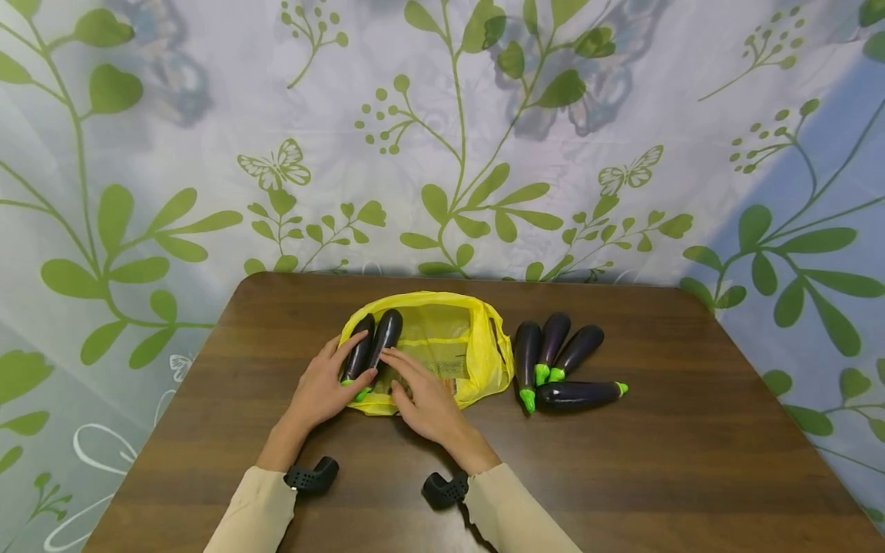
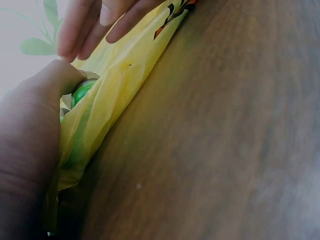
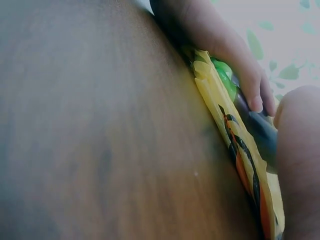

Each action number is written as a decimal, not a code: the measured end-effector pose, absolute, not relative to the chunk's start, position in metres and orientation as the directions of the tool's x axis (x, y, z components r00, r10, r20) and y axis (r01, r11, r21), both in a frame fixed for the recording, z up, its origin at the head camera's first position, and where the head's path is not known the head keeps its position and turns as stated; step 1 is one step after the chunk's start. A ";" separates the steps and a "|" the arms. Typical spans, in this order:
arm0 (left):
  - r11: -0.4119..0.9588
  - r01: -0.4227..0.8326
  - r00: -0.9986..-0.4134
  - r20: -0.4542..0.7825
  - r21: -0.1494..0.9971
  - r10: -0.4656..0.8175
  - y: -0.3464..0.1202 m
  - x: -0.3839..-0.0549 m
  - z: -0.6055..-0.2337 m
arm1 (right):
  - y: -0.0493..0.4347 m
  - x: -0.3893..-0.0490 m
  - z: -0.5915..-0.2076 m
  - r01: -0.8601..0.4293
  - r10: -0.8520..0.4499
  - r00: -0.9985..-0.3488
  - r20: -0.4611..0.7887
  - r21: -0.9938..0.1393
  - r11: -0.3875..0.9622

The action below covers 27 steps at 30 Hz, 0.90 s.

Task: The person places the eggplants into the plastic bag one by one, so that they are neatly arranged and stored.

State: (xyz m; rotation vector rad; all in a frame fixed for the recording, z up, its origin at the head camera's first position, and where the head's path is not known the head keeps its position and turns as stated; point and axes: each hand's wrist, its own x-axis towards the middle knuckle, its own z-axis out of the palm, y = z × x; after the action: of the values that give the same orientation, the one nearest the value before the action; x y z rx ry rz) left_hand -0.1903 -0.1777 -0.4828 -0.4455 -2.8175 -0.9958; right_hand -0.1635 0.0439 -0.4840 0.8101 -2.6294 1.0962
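Note:
Inside a yellow plastic bag (image 1: 492, 349), two dark eggplants lie side by side: a left eggplant (image 1: 360, 355) and a right eggplant (image 1: 391, 326), green stem ends toward me. My left hand (image 1: 323, 390) rests over them from the left, its index finger across the left one and its thumb by the stem ends. From the right, my right hand (image 1: 430, 405) reaches over the bag's near rim, fingers extended, fingertips right at the right eggplant. The right wrist view shows a green stem end (image 3: 226, 80) beneath the left hand's fingers.
Right of the bag lie several more eggplants, including one lying sideways (image 1: 579, 395) in front and an upright-pointing one (image 1: 528, 357) close beside the bag. All rest on a brown wooden table (image 1: 657, 484). A leaf-patterned curtain (image 1: 442, 138) hangs behind the table's far edge.

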 end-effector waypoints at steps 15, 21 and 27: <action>0.739 0.312 -0.950 0.198 0.597 0.240 -0.179 -0.190 -0.482 | 0.052 -0.161 -0.485 -0.651 -0.320 -0.756 0.571 -0.608 0.455; 0.739 0.302 -0.953 0.182 0.602 0.242 -0.179 -0.188 -0.483 | 0.056 -0.157 -0.484 -0.639 -0.278 -0.764 0.582 -0.626 0.447; 0.743 0.302 -0.953 0.185 0.597 0.239 -0.179 -0.190 -0.483 | 0.058 -0.158 -0.482 -0.646 -0.257 -0.757 0.601 -0.630 0.431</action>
State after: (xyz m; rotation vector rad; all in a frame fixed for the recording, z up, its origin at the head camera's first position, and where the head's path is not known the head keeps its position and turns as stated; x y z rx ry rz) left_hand -0.1904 -0.1787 -0.4831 -0.4431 -2.8424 -0.9995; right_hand -0.1579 0.0579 -0.4818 0.7655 -2.2725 1.2666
